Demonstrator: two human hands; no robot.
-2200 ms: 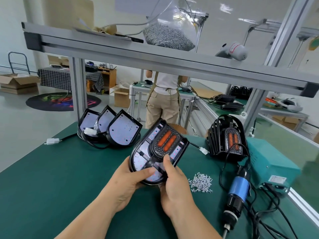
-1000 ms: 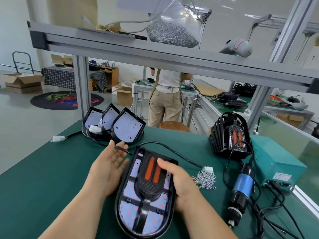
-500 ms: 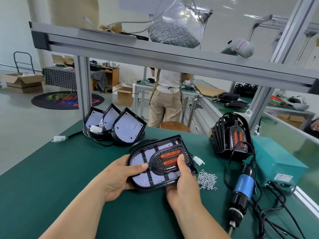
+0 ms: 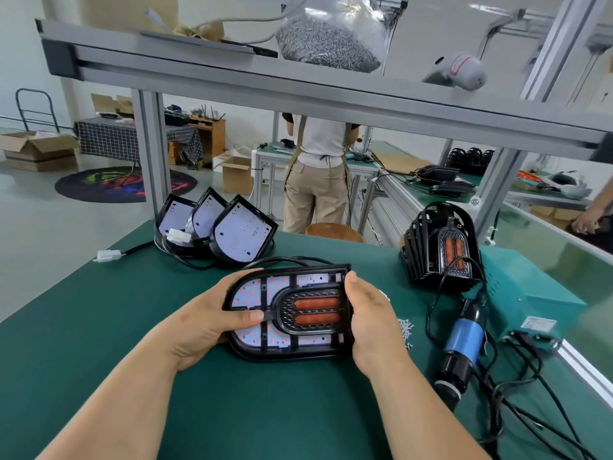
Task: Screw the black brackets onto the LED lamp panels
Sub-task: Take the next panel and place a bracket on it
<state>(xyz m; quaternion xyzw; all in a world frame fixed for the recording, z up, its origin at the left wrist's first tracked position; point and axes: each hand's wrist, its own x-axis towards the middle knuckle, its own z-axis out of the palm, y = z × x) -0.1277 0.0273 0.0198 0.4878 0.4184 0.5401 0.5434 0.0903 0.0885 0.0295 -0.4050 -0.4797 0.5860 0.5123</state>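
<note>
We held the lamp panel (image 4: 255, 292) sideways over the green surface (image 4: 99, 327), its black bracket (image 4: 282, 308) facing up. Our left hand (image 4: 205, 322) gripped the rounded end, thumb on top. Our right hand (image 4: 373, 322) had its fingers clamped round the flat end. Screws (image 4: 406, 328) lay just beside it.

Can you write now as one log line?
left hand: grips black-framed LED lamp panel, rounded end | right hand: grips its square end | blue electric screwdriver: lying untouched

LED lamp panel (image 4: 265, 295) under black bracket (image 4: 292, 310), sideways, above green mat.
</note>
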